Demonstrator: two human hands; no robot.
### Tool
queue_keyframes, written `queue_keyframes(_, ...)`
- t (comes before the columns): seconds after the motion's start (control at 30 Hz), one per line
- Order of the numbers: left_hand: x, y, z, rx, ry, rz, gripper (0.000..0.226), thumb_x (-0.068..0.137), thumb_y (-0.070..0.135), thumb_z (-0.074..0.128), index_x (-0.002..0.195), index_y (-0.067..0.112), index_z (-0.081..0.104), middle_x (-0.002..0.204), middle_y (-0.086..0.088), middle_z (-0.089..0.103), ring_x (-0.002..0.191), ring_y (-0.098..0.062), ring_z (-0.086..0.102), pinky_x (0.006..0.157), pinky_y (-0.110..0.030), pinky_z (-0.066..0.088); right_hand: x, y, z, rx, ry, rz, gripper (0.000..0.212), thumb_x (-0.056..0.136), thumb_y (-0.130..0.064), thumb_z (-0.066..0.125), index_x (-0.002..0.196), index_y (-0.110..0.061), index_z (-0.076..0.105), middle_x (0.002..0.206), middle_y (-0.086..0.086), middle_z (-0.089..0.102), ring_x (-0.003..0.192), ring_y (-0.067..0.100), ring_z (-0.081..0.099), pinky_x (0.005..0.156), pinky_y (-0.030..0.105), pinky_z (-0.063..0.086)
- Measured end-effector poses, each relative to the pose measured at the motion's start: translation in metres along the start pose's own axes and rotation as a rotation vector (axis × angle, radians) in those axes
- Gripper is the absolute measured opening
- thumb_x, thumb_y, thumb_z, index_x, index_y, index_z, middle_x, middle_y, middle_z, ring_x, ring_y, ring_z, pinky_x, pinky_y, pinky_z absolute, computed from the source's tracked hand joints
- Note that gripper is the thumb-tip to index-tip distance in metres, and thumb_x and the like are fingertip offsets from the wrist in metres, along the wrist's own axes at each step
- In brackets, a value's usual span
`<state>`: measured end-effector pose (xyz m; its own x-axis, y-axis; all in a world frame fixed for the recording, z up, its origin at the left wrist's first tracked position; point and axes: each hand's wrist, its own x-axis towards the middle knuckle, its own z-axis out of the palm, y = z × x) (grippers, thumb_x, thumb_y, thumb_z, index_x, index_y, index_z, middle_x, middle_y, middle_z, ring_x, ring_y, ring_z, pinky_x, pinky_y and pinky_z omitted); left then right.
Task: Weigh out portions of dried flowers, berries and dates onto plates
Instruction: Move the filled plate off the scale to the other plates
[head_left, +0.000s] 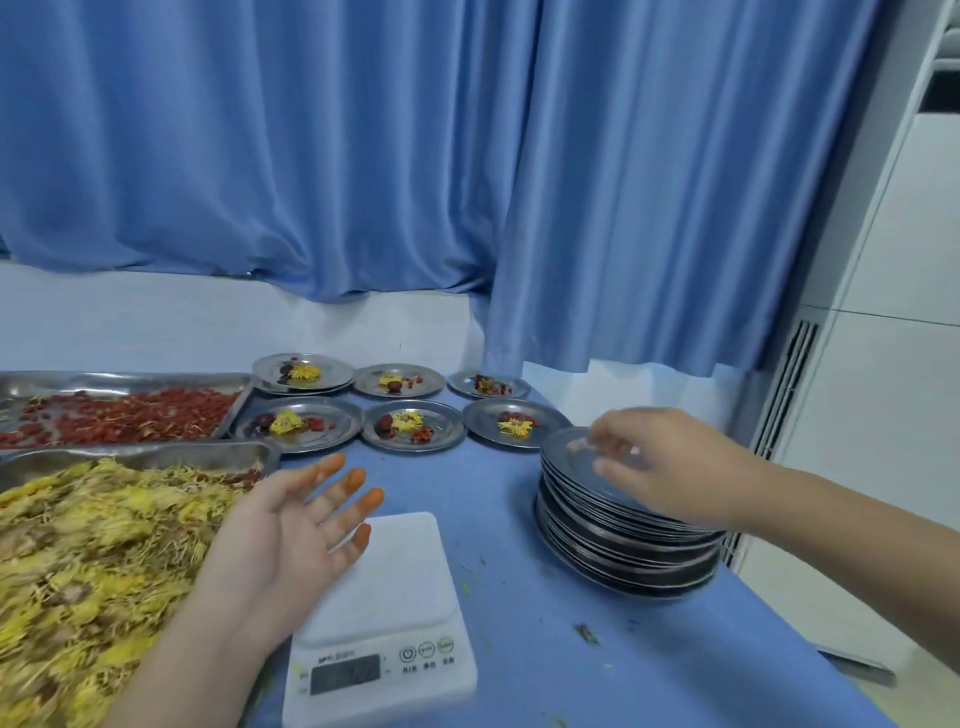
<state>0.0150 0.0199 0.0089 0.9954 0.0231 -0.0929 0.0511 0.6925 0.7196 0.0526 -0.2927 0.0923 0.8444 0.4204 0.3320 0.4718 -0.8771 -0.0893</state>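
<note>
A white digital scale (387, 613) lies bare on the blue table in front of me. My left hand (285, 540) hovers over its left edge, palm up, fingers spread and stained orange, holding nothing. My right hand (660, 462) reaches over a tall stack of steel plates (623, 540) and its fingers curl at the top plate's far rim. A steel tray of dried yellow flowers (93, 561) fills the left foreground. Behind it stands a tray of red berries and dates (119, 415). Several filled plates (413, 431) sit in two rows at the back.
Blue curtains (467, 182) hang behind the table. The table's right edge (810, 649) drops off just past the plate stack, with a white cabinet and floor vent (779, 410) beyond. Small crumbs lie on the cloth near the scale.
</note>
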Motion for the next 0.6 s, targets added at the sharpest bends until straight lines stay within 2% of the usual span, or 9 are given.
queue_keyframes(0.1,-0.001,-0.003,-0.007,-0.016,0.031,-0.004,0.019,0.094,0.026,0.047,0.091,0.018,0.065,0.087,-0.003,0.070,0.090,-0.026,0.066,0.073,-0.036,0.043,-0.019,0.015,0.010,-0.120,-0.109,-0.087,0.026,0.089,-0.030,0.059,0.112,-0.017,0.061,0.109,-0.007,0.064,0.099,0.010,0.053,0.084,0.016,0.038)
queue_keyframes(0.17,-0.002,-0.003,-0.010,-0.016,0.032,0.004,0.019,0.093,0.026,0.048,0.091,0.019,0.065,0.085,-0.002,0.070,0.084,-0.024,0.067,0.072,-0.035,0.043,-0.027,0.019,0.017,-0.164,-0.191,-0.046,0.019,0.093,-0.033,0.054,0.106,-0.019,0.058,0.094,-0.018,0.061,0.092,0.013,0.054,0.079,0.023,0.039)
queue_keyframes(0.23,-0.004,-0.005,-0.011,-0.012,0.029,0.010,0.019,0.092,0.026,0.048,0.091,0.019,0.066,0.084,-0.002,0.070,0.081,-0.023,0.066,0.071,-0.035,0.043,-0.028,0.020,0.021,-0.195,-0.198,-0.005,0.006,0.094,-0.032,0.052,0.088,-0.031,0.050,0.071,-0.024,0.044,0.080,0.013,0.048,0.070,0.025,0.035)
queue_keyframes(0.3,-0.006,-0.008,-0.011,-0.013,0.025,0.009,0.020,0.092,0.026,0.048,0.091,0.019,0.066,0.083,-0.002,0.070,0.081,-0.023,0.064,0.071,-0.034,0.041,-0.027,0.019,0.027,-0.196,-0.186,0.025,0.025,0.093,-0.030,0.052,0.074,-0.034,0.038,0.065,-0.021,0.039,0.076,0.015,0.047,0.068,0.027,0.035)
queue_keyframes(0.37,-0.008,-0.011,-0.011,-0.019,0.017,0.005,0.020,0.091,0.026,0.049,0.090,0.018,0.066,0.083,-0.002,0.069,0.080,-0.022,0.061,0.070,-0.033,0.039,-0.026,0.017,0.029,-0.182,-0.152,0.057,0.019,0.090,-0.028,0.055,0.075,-0.036,0.046,0.073,-0.020,0.053,0.079,0.017,0.053,0.071,0.028,0.042)
queue_keyframes(0.4,-0.009,-0.012,-0.011,-0.021,0.016,0.006,0.020,0.091,0.027,0.049,0.090,0.018,0.066,0.082,-0.002,0.068,0.079,-0.021,0.061,0.069,-0.033,0.039,-0.025,0.015,0.029,-0.166,-0.133,0.085,0.008,0.088,-0.026,0.058,0.086,-0.034,0.057,0.084,-0.017,0.062,0.084,0.018,0.058,0.076,0.029,0.046)
queue_keyframes(0.47,-0.011,-0.013,-0.011,-0.025,0.015,0.017,0.020,0.091,0.027,0.049,0.090,0.018,0.066,0.082,-0.002,0.068,0.077,-0.021,0.060,0.069,-0.032,0.038,-0.023,0.012,0.028,-0.099,-0.100,0.174,0.021,0.083,-0.023,0.064,0.105,-0.024,0.064,0.099,-0.007,0.070,0.092,0.017,0.063,0.083,0.032,0.051)
queue_keyframes(0.53,-0.013,-0.014,-0.011,-0.026,0.007,0.024,0.019,0.091,0.027,0.049,0.091,0.018,0.066,0.082,-0.002,0.068,0.076,-0.020,0.060,0.068,-0.032,0.038,-0.021,0.013,0.027,0.003,-0.054,0.238,0.026,0.078,-0.022,0.071,0.104,-0.023,0.068,0.096,-0.008,0.071,0.089,0.012,0.065,0.084,0.030,0.052)
queue_keyframes(0.6,-0.015,-0.016,-0.010,-0.025,-0.010,0.023,0.018,0.090,0.027,0.050,0.092,0.018,0.066,0.082,-0.002,0.068,0.074,-0.020,0.060,0.068,-0.032,0.038,-0.019,0.013,0.023,0.080,-0.024,0.257,0.019,0.074,-0.026,0.076,0.093,-0.026,0.071,0.086,-0.011,0.071,0.082,0.007,0.065,0.081,0.029,0.053)
